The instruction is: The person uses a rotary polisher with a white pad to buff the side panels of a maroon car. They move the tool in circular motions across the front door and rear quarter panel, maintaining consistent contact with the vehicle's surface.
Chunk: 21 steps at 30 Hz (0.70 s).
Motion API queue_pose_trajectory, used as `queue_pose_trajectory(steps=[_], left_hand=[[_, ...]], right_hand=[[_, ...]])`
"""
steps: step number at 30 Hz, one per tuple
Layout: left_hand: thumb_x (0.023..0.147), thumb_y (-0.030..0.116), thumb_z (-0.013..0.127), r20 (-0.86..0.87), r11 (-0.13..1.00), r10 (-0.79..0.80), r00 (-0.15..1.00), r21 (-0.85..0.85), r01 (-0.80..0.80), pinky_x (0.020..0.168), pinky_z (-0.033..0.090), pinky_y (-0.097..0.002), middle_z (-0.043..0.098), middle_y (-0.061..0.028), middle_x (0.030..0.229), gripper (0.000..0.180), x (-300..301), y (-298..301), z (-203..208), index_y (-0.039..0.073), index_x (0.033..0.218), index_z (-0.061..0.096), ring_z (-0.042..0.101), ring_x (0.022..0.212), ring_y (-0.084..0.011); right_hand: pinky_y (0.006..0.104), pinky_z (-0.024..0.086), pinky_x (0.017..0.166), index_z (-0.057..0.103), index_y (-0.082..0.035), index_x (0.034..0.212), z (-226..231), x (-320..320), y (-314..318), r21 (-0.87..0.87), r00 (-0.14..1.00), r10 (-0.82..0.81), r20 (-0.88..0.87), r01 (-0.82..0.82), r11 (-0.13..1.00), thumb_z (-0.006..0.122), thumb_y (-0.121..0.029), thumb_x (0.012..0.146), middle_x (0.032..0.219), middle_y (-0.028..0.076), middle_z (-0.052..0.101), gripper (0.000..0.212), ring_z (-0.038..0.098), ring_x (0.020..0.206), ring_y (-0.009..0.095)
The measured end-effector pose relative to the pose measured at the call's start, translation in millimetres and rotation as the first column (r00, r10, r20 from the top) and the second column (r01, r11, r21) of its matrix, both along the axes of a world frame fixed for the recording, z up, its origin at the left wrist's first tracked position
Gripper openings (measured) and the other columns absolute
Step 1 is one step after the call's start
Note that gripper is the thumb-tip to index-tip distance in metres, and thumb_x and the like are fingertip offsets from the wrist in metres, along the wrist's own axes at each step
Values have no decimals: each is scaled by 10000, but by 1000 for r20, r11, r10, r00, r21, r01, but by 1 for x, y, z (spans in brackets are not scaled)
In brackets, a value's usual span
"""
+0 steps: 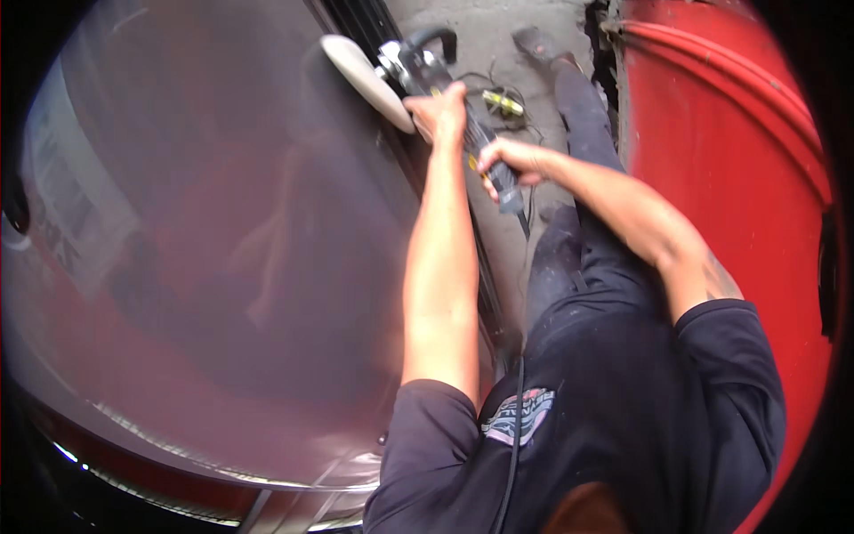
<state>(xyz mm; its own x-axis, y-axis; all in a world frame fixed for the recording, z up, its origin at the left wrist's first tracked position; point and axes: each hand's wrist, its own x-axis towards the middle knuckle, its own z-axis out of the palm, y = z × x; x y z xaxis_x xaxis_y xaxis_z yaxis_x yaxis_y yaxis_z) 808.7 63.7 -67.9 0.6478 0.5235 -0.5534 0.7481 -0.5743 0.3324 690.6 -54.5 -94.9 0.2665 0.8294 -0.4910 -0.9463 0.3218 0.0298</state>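
A dark polisher with a round white pad is held in both my hands. My left hand is closed around its body just behind the pad. Farther back, my right hand wraps around the rear grip. The pad stands on edge at the side of a dark, glossy car panel; whether it touches the paint I cannot tell. A curved black handle at the polisher's front is free of my hands.
A red painted body panel rises close on my right. On the concrete floor lies a small yellow-green object among thin cables. A black cord runs down over my dark shirt. My legs stand between the two vehicles.
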Motion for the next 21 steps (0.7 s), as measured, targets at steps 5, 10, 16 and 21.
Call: queue_pose_trajectory(steps=[5,10,16,21], left_hand=[[661,393,866,-280,986,127,952,142,-90,1060,483,-503,641,-351,1261,899,-223,39,30,-87,1300,454,635,1207,-470],[658,398,854,-393,967,254,884,135,-218,1041,498,-472,643,-361,1247,968,-339,58,47,-139,1336,418,654,1176,-452],[655,405,867,-307,978,206,929,97,-185,1049,496,-474,634,-351,1275,993,-250,50,25,-124,1363,415,647,1195,-439],[672,368,890,-8,998,48,999,-33,-49,1041,494,-448,629,-338,1253,908,-63,26,-11,-174,1272,475,641,1164,-403]], right_hand=[[521,610,687,628,-72,959,44,-203,30,178,860,267,-434,-209,962,673,-187,852,755,168,683,164,708,665,322],[501,587,681,597,-143,972,89,-284,24,259,792,372,-484,-276,925,686,-176,857,743,140,643,150,671,658,306],[494,591,662,580,-144,995,61,-212,22,178,874,293,-389,-241,954,692,-175,854,739,121,648,183,669,637,277],[465,613,627,587,-87,964,15,-42,8,23,971,118,-208,-116,993,689,-149,870,742,133,668,152,689,621,274]])
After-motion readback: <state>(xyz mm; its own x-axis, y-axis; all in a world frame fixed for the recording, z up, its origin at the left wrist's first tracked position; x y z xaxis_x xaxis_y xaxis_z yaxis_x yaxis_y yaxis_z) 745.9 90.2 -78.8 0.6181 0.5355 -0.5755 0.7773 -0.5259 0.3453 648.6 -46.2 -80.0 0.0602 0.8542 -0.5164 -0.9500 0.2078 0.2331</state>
